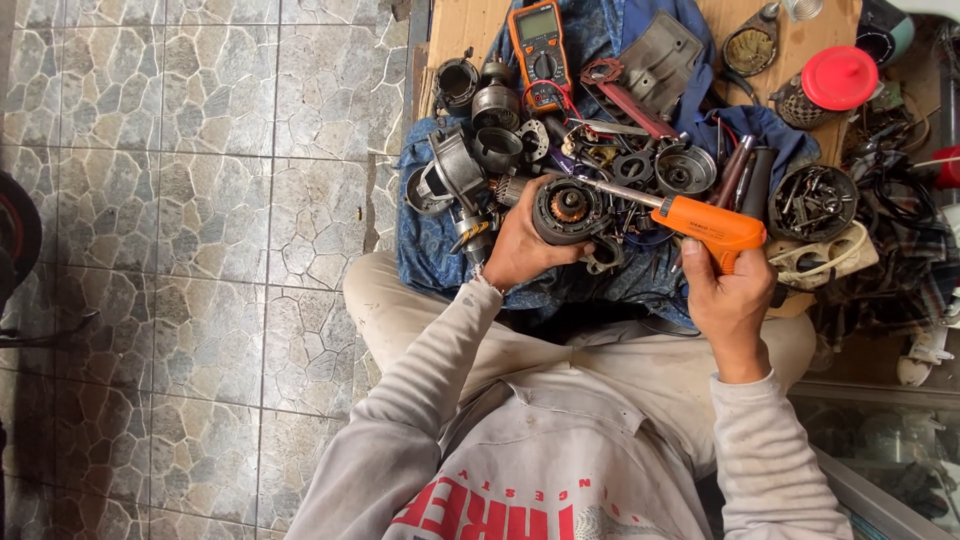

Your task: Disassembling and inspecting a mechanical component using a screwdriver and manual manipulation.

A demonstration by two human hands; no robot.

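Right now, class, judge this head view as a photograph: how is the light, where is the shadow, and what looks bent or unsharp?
Head view: soft, even daylight, no harsh glare; deep shadow under the cloth above the lap; floor tiles bow towards the left edge, a wide-lens effect; the soldering gun in the right hand and the motor in the left hand are sharp.

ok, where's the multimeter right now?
Head view, top centre: the orange multimeter lies on the blue cloth at the far edge of the parts pile, beyond the left hand holding the round motor part.
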